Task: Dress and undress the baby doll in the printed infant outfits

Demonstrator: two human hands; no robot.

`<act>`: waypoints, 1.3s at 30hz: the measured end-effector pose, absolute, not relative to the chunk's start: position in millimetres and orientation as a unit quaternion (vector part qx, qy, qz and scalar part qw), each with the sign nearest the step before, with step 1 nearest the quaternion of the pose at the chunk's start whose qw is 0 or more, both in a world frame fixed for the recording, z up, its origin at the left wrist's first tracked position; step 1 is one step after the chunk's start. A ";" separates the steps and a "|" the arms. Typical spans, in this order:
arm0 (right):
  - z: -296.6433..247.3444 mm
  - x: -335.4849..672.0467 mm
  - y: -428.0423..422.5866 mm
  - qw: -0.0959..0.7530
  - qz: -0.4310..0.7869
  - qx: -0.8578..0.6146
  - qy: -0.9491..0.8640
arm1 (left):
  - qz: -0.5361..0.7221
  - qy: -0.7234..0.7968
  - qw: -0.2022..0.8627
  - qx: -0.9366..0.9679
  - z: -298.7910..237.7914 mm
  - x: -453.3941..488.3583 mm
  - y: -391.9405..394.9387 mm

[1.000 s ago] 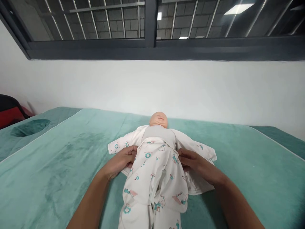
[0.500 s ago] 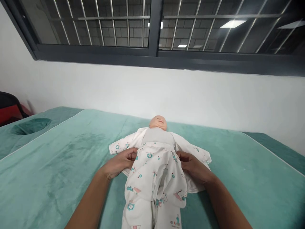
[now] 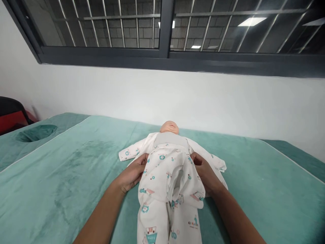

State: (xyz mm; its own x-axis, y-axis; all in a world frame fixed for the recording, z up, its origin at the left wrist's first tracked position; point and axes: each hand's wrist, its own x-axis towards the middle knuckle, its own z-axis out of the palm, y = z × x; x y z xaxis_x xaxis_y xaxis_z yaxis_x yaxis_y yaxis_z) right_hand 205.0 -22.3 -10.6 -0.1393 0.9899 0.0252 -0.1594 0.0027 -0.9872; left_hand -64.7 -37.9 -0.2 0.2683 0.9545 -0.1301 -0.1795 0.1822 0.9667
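A baby doll (image 3: 169, 128) lies on its back on a teal bed (image 3: 63, 176), head toward the wall. An open white printed top (image 3: 132, 152) is spread under it, sleeves out to both sides. White printed trousers (image 3: 169, 189) cover its legs up to the grey belly. My left hand (image 3: 133, 173) grips the trousers' waist on the doll's left side. My right hand (image 3: 207, 173) grips the waist on the other side. Fingers of both hands are curled into the fabric.
A white wall and a dark-framed barred window (image 3: 162, 30) rise behind the bed. At the far left the bed has a round dent (image 3: 37, 133), and a red and black object (image 3: 11, 118) stands beyond it.
Both hands have slid toward the doll's head, pulling the trousers' waist higher up the belly. The sleeves of the top have bunched in a little.
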 end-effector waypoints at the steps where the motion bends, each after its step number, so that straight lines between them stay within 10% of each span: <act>1: -11.3 203.5 -21.7 0.507 0.576 -0.410 -0.492 | 0.443 0.416 0.652 0.453 0.7 -62.7 -38.0; 15: -9.6 200.2 -19.6 0.500 0.612 -0.360 -0.496 | 0.467 0.423 0.659 0.412 -0.6 -52.0 -36.0; 27: -13.8 205.6 -15.9 0.500 0.383 -0.449 -0.634 | 0.528 0.486 0.359 0.597 -16.5 -56.9 -23.6; 39: -13.1 193.2 2.6 0.571 0.475 -0.457 -0.489 | 0.508 0.587 0.290 0.560 -6.8 -53.2 2.8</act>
